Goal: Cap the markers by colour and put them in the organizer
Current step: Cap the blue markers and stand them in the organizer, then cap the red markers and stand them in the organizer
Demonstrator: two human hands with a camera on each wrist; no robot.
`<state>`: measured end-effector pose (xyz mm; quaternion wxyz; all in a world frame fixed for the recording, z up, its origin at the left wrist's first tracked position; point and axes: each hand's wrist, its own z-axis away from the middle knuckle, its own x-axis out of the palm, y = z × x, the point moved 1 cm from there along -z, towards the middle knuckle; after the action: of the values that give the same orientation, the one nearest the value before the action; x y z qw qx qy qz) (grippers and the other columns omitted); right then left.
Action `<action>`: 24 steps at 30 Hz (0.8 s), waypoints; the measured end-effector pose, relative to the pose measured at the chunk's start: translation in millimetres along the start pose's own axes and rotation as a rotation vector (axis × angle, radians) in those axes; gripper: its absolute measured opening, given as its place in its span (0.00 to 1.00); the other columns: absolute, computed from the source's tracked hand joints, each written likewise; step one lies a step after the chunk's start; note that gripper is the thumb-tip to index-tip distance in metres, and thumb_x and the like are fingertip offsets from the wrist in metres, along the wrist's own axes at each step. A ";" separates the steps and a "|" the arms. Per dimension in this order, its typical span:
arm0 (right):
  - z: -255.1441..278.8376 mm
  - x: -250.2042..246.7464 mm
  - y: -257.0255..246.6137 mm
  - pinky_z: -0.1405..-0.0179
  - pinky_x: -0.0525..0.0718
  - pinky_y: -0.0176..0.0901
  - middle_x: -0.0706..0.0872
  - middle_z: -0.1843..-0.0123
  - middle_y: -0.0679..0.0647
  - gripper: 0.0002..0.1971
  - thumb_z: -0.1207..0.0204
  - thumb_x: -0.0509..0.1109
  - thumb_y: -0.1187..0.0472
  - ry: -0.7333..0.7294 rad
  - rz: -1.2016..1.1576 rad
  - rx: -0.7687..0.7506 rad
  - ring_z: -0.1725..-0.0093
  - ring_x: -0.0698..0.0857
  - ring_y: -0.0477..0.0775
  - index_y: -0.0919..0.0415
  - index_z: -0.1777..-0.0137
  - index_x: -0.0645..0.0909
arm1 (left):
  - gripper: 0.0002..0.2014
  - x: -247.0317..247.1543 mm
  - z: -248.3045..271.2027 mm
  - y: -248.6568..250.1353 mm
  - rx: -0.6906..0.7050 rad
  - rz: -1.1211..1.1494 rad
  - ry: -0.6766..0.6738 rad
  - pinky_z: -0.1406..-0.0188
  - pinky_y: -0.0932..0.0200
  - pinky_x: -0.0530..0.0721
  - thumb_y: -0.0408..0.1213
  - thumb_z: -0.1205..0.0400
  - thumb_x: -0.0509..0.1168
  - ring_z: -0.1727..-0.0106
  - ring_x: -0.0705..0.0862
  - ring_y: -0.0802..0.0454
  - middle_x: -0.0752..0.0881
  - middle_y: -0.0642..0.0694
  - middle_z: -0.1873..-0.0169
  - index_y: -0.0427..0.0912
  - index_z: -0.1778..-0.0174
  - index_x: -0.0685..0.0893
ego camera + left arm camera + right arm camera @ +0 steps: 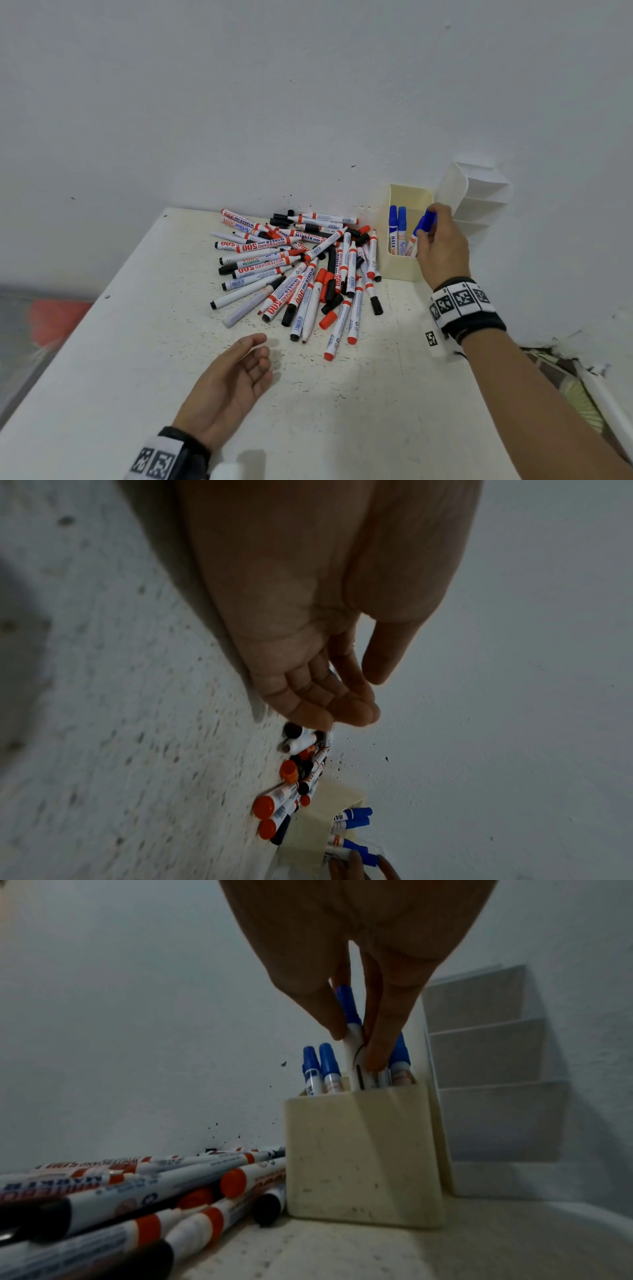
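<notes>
Fingers of the right hand are pinched around a blue-capped marker lowered upright into the cream organizer among other blue markers, while the left hand is held relaxed, empty, near the red and black pile

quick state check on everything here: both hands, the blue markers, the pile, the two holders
right hand: pinches a capped blue marker, its lower end inside the cream organizer
left hand: open, palm up, holds nothing
other blue markers: capped, upright in the cream organizer
marker pile: red and black, loose on the table, some uncapped
white tiered organizer: no markers visible in it
</notes>
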<state>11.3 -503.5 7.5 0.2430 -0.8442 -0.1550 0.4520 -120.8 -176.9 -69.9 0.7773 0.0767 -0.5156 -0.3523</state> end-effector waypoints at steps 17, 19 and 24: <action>24.9 23.5 -44.2 0.57 0.81 0.46 0.83 0.54 0.53 0.07 0.18 0.63 0.60 -0.173 0.075 -0.183 0.57 0.81 0.52 0.59 0.46 0.80 | 0.10 -4.5 -1.4 0.2 0.021 -0.019 -0.031 0.63 0.58 0.89 0.36 0.23 0.67 0.66 0.84 0.49 0.83 0.39 0.62 0.36 0.51 0.88; 26.1 33.2 -56.0 0.58 0.82 0.44 0.84 0.57 0.51 0.06 0.18 0.63 0.59 -0.281 0.105 -0.240 0.59 0.81 0.50 0.57 0.48 0.81 | 0.10 -2.6 -0.9 -0.7 0.029 -0.021 -0.019 0.64 0.59 0.88 0.36 0.20 0.62 0.67 0.84 0.50 0.83 0.40 0.63 0.36 0.48 0.85; 39.6 61.7 -83.8 0.57 0.84 0.44 0.83 0.61 0.48 0.08 0.18 0.63 0.54 -0.617 0.165 -0.249 0.61 0.82 0.49 0.54 0.57 0.79 | 0.10 -1.7 -0.3 0.2 0.028 -0.021 -0.017 0.65 0.59 0.88 0.36 0.19 0.61 0.66 0.84 0.50 0.84 0.40 0.63 0.35 0.47 0.84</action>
<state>8.2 -393.3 -7.6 0.0423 -0.7006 -0.2062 0.6818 -120.8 -175.7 -71.2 0.7679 0.0902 -0.5263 -0.3539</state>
